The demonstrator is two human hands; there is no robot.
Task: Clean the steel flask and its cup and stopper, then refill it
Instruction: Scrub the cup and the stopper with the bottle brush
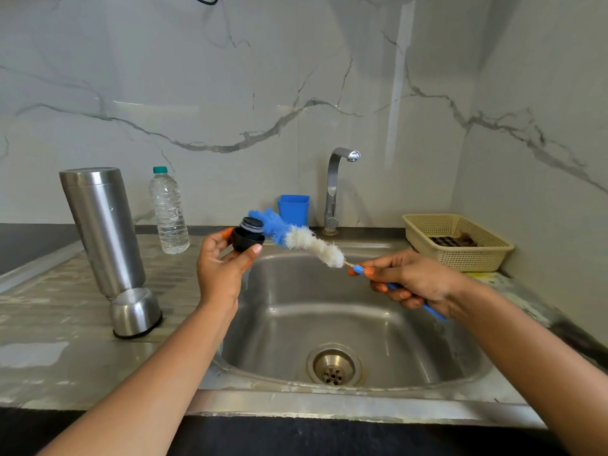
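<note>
Head view: the left hand (223,268) pinches a round black plastic stopper (247,237) above a brushed steel sink (329,307). The right hand (414,279) grips a fluffy blue-and-white bottle brush (296,235) against it. A tall cylindrical steel flask (102,232) and domed steel cup (135,312) stand left, before a veined marble wall (296,77).

Left hand (219,268) grips the black stopper (247,235) above the sink (329,324). Right hand (413,279) holds the bottle brush (296,236); its blue bristles appear to touch the stopper. Flask (102,228) stands inverted on the drainboard (49,324).
</note>
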